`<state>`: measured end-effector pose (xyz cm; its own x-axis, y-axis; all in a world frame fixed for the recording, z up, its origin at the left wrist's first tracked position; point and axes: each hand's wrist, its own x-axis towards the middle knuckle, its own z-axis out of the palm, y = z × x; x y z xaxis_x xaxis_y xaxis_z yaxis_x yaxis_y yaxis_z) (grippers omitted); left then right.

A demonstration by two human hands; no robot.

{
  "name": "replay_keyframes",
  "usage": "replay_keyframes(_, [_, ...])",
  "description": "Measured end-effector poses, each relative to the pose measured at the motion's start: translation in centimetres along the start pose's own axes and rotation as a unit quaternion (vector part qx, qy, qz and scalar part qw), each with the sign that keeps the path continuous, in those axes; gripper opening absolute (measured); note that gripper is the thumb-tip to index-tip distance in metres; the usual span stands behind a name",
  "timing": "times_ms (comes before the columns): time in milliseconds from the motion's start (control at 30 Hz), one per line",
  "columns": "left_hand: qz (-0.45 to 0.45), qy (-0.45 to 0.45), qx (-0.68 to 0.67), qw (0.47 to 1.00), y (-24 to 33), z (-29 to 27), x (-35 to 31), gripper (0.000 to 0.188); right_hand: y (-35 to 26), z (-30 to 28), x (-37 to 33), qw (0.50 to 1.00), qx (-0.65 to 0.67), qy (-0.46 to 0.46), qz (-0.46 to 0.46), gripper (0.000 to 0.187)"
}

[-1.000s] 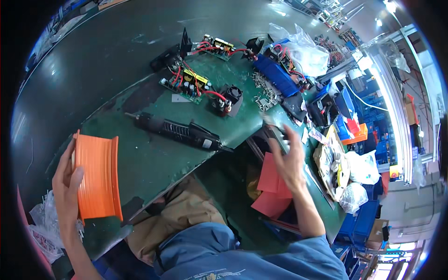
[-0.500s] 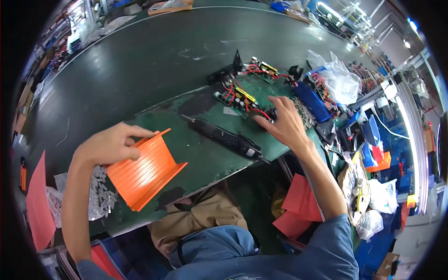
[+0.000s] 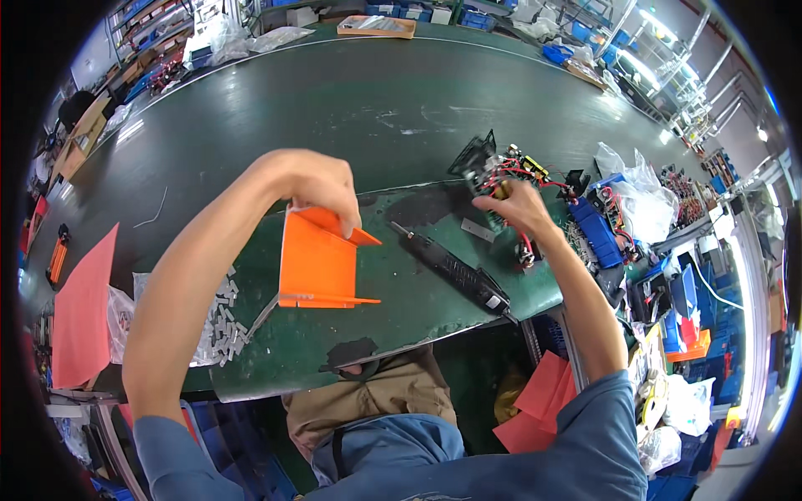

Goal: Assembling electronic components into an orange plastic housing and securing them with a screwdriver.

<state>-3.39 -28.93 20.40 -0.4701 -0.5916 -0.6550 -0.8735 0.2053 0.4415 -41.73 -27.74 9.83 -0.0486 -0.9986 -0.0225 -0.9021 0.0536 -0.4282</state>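
My left hand (image 3: pixel 322 190) is closed on the upper edge of an orange channel-shaped metal housing (image 3: pixel 317 265), which stands tilted on the green work surface with its hollow side to the right. Over to the right, my right hand (image 3: pixel 525 209) is closed on a circuit board (image 3: pixel 501 190) with red wires and a black end plate (image 3: pixel 474 157); the fingers hide part of the board. Between the hands lies a black electric screwdriver (image 3: pixel 455 271), its bit toward the upper left. A small flat grey metal plate (image 3: pixel 477 230) rests just beyond it.
Small grey metal pieces (image 3: pixel 221 330) lie in a plastic bag at the left, near a pink sheet (image 3: pixel 86 313). Another wired board (image 3: pixel 530 165), a blue housing (image 3: pixel 595 230) and clear plastic bags (image 3: pixel 639 196) crowd the right. An orange-handled tool (image 3: pixel 58 255) is far left.
My left hand has swung the orange housing up and to the right, turning it. My right hand has closed on the circuit board and raised it. The view has shifted, too.
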Motion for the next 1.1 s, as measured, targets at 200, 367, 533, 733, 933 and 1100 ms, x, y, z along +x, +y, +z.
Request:
replay_keyframes(200, [-0.087, -0.054, 0.126, 0.987, 4.8, -1.3, 3.5, 0.03, 0.2, -7.5, -4.1, 0.924, 0.282, 0.248, -0.067, 0.051])
replay_keyframes(367, [-0.076, -0.08, 0.07, 0.991, 4.6, -0.5, 5.4, 0.025, -3.2, -7.8, -10.3, 0.64, 0.712, 0.114, -0.266, 0.07])
replay_keyframes(533, [-0.031, 0.003, 0.039, 0.999, 5.0, 0.2, 4.4, 0.044, -6.7, 0.2, -13.1, 0.617, 0.762, 0.005, -0.198, 0.082])
replay_keyframes(733, [0.018, 0.097, -0.209, 0.973, 0.8, 2.1, 0.8, 0.075, -9.9, 3.6, -15.9, 0.692, 0.677, 0.044, -0.247, 0.114])
replay_keyframes(933, [0.319, 0.15, -0.358, 0.865, -5.6, 10.3, -2.9, 0.126, -10.0, 4.4, -14.9, 0.707, 0.671, 0.025, -0.222, 0.117])
replay_keyframes(1100, [0.363, 0.242, -0.367, 0.821, -4.2, 14.1, -1.1, 0.137, -10.8, 4.0, -15.2, 0.664, 0.716, 0.016, -0.215, 0.113])
